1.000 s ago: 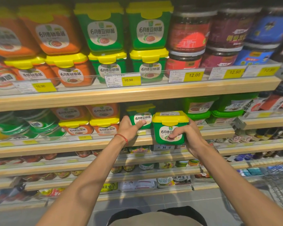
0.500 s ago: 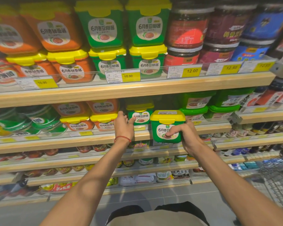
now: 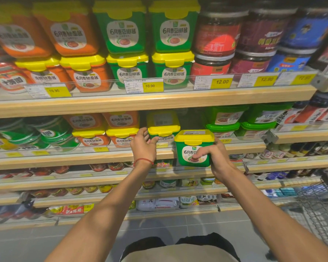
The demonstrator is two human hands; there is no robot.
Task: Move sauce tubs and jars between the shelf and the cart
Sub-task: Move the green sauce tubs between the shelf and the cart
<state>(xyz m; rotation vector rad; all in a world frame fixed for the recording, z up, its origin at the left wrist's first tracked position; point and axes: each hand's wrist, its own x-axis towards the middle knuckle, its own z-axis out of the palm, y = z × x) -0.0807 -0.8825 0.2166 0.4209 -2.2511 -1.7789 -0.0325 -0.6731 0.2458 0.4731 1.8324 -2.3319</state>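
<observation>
My right hand (image 3: 215,158) grips a green sauce tub with a yellow lid (image 3: 192,148), held upright just in front of the second shelf's wooden edge (image 3: 83,159). My left hand (image 3: 143,143), with a red cord on the wrist, reaches to a second green tub with a yellow lid (image 3: 163,127) that stands on that shelf; the thumb touches its front and the fingers lie along its left side. The wire cart (image 3: 322,210) shows at the lower right.
Orange tubs (image 3: 110,135) stand left of the shelf tub, light-green tubs (image 3: 223,123) to its right. The top shelf (image 3: 159,103) carries stacked orange and green tubs and dark jars (image 3: 216,38) behind yellow price tags. Lower shelves hold small jars and packets.
The right hand has drawn its tub slightly lower and out from the shelf. The left hand has shifted from the shelf tub's front to its left side.
</observation>
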